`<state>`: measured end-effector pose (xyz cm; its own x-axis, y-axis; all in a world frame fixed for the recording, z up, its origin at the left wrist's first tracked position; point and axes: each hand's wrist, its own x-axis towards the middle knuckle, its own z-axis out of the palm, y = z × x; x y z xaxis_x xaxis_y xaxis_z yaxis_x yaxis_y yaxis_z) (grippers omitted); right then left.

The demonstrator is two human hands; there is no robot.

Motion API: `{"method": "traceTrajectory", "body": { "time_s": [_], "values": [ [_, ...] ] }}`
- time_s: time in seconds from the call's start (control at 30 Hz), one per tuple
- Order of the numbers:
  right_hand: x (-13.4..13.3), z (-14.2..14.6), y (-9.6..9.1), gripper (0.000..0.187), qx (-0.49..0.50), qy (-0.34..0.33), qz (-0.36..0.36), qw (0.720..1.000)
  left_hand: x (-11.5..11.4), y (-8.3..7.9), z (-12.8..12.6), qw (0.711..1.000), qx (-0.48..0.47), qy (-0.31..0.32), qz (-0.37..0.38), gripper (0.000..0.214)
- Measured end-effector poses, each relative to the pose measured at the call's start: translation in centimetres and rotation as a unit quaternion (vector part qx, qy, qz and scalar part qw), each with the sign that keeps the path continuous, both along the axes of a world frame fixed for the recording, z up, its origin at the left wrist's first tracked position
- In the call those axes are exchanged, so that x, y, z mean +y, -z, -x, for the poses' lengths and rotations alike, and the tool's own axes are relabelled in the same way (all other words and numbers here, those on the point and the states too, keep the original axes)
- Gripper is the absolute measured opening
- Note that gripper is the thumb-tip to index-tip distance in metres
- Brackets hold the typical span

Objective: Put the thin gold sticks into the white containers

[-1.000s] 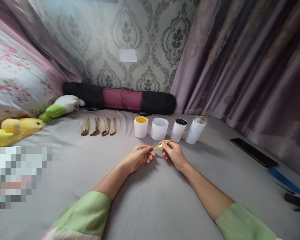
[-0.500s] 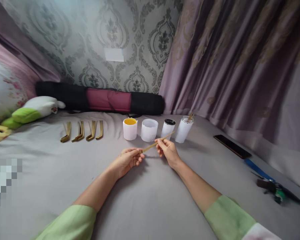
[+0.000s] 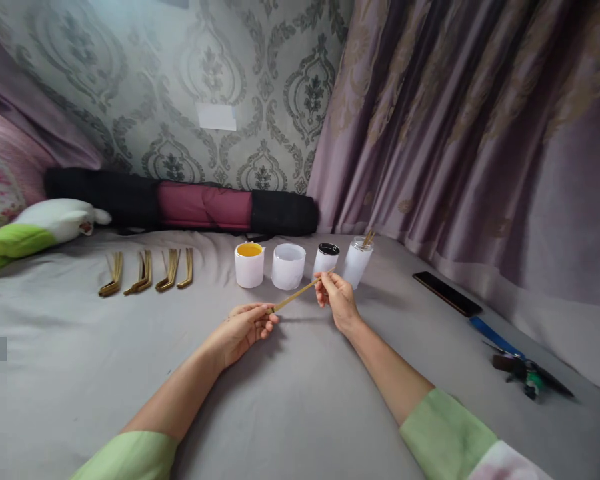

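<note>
Shifted since the earlier frame: the right hand [image 3: 341, 301], carried along a slender golden-brown strip [image 3: 298, 293] from beside the left hand [image 3: 241, 331] to near the far end; the view is also swung rightward. Strip held aslant between both hands, just above a grey sheet [image 3: 280, 413], its near end pinched by left thumb and fingers, its far end by right thumb and forefinger; remaining fingers of both hands loosely curled. Support given at both ends, presumably so that the strip is kept straight and steady. Beyond it, four white-wrapped vessels stood in a row, mouths upward, apparently for easy reach: yellow-filled tub [image 3: 249, 272], pale tub [image 3: 289, 272], contents unclear, black-mouthed canister [image 3: 325, 262], partly hidden by the right hand, and glass-necked jar [image 3: 357, 267] with thin sticks [image 3: 369, 238] stood in it. To the left, four bent bundles [image 3: 116, 280] laid apart, seemingly to be kept separate. To the right, dark phone [image 3: 447, 293] laid flat, blue strap [image 3: 495, 337] near it. Behind, black-and-maroon roll [image 3: 205, 205] laid along the patterned wall [image 3: 265, 87].
</note>
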<state>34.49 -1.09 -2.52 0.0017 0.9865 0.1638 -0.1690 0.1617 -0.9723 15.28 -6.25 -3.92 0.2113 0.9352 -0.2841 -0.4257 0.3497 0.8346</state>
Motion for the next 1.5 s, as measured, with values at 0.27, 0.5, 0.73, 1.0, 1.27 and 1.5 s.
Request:
{"method": "traceTrajectory", "body": {
  "time_s": [0.27, 0.5, 0.73, 1.0, 1.27, 1.5],
  "values": [
    [0.3, -0.6, -0.7, 0.036, 0.000, 0.040, -0.028, 0.999, -0.2, -0.3, -0.1, 1.000, 0.004, -0.011, 0.006, 0.011],
    [0.4, -0.8, -0.9, 0.036, -0.009, 0.069, -0.033, 0.997, -0.2, -0.6, -0.1, 1.000, 0.003, -0.010, 0.009, 0.011],
    [0.6, -1.0, -0.7, 0.034, -0.009, 0.079, -0.040, 0.996, -0.2, -0.6, 0.1, 1.000, 0.000, -0.009, 0.018, 0.012],
    [0.3, -0.9, -0.9, 0.031, -0.015, 0.081, -0.047, 0.996, 0.1, 0.0, 0.5, 1.000, -0.017, 0.000, 0.012, 0.017],
    [0.2, -2.7, -2.1, 0.030, -0.024, 0.107, -0.050, 0.993, -0.1, -0.1, 0.7, 1.000, -0.016, 0.014, 0.006, 0.020],
    [-0.4, -6.0, -4.1, 0.029, -0.044, 0.147, -0.056, 0.987, 0.1, 0.1, 1.2, 0.999, -0.031, 0.005, 0.017, 0.021]
  ]
}}
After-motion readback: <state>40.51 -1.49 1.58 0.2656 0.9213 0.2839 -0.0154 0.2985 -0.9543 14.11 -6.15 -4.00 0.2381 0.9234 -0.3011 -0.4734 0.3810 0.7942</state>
